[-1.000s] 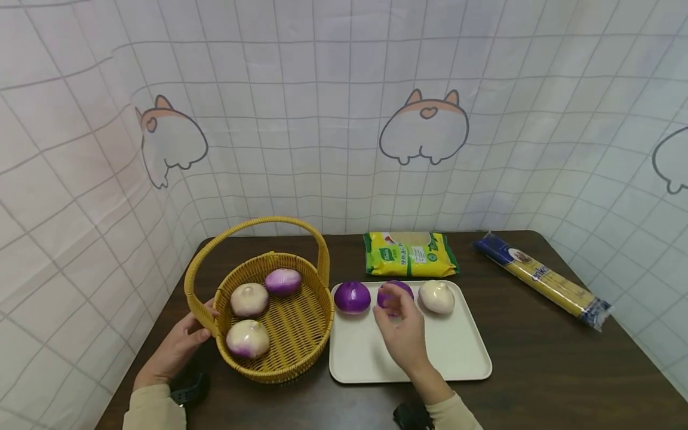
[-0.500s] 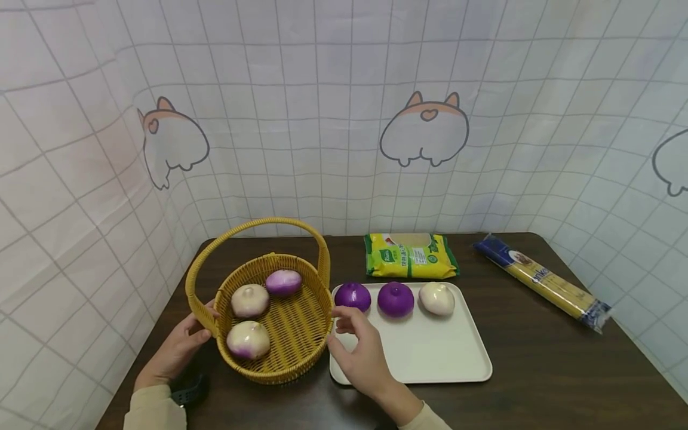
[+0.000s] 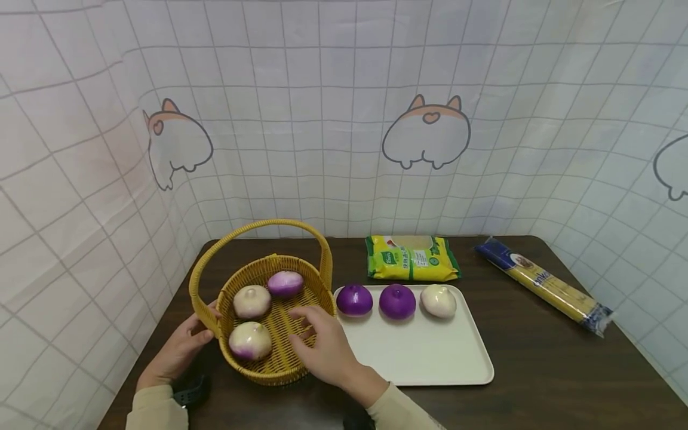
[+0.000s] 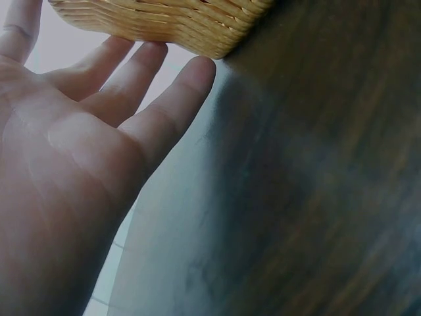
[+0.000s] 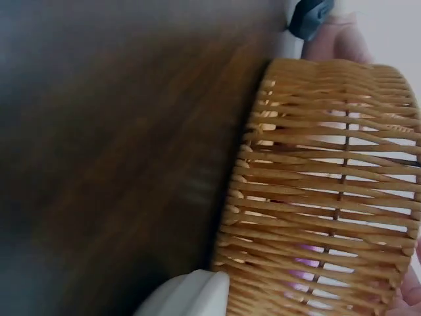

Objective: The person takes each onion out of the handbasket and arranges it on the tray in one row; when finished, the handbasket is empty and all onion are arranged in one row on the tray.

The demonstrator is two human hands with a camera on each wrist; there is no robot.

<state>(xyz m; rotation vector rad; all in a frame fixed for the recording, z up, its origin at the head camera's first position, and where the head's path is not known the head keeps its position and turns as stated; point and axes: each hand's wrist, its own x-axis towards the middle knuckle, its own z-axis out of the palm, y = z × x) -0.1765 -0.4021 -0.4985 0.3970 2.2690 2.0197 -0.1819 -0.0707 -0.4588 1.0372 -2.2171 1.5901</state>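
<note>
A yellow wicker basket (image 3: 276, 377) with a tall arched handle stands on the left of the table. Inside lie three onion-like vegetables: a pale one (image 3: 252, 301), a white one with a purple patch (image 3: 250, 341) and a purple-and-white one (image 3: 285, 284). My left hand (image 3: 177, 352) touches the basket's left side near the handle base; its fingertips meet the weave in the left wrist view. Over the basket's right half reaches my right hand (image 3: 325, 349), fingers loosely bent with nothing in them. Beside the basket, a white tray (image 3: 424, 358) bears two purple onions (image 3: 397, 301) and a white one (image 3: 438, 301).
A yellow-green food packet (image 3: 412, 258) lies behind the tray. Farther right is a long pack of noodles (image 3: 543, 283) with a blue end. The dark wooden table (image 3: 570, 370) meets a gridded white curtain (image 3: 344, 149) at the back and sides.
My right hand has moved left from above the middle purple onion on the tray, past the basket's rim, to over the basket. The left hand stays at the basket; the vegetables stay put.
</note>
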